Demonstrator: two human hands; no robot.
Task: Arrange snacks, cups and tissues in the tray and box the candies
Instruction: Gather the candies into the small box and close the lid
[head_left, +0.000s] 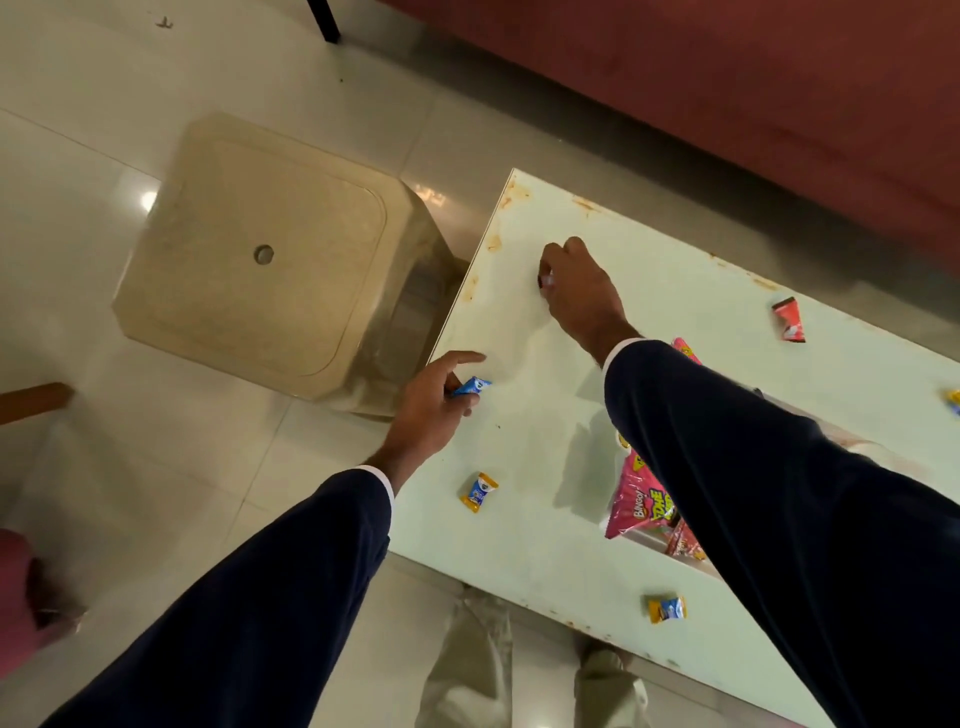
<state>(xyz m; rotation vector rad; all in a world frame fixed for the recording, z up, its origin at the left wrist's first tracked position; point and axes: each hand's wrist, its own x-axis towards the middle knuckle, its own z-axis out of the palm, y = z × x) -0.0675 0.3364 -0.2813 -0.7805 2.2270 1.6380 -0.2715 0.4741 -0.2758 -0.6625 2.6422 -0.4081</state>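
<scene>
My left hand (434, 402) pinches a blue-wrapped candy (471, 386) at the left edge of the pale green table (524, 561), index finger stretched out. My right hand (576, 291) is closed near the far left corner, fingers curled on a small dark candy (545, 280) that is mostly hidden. Loose on the table lie a blue-and-orange candy (478, 491), another one (667, 609) near the front edge, and a red candy (788, 319) at the far right. A pink Bingo snack packet (638, 506) sits partly under my right sleeve.
A beige plastic stool (260, 254) stands on the tiled floor just left of the table. A dark red sofa (727, 78) runs along the far side. A yellow wrapper (954, 400) shows at the right edge. My trouser legs show under the front edge.
</scene>
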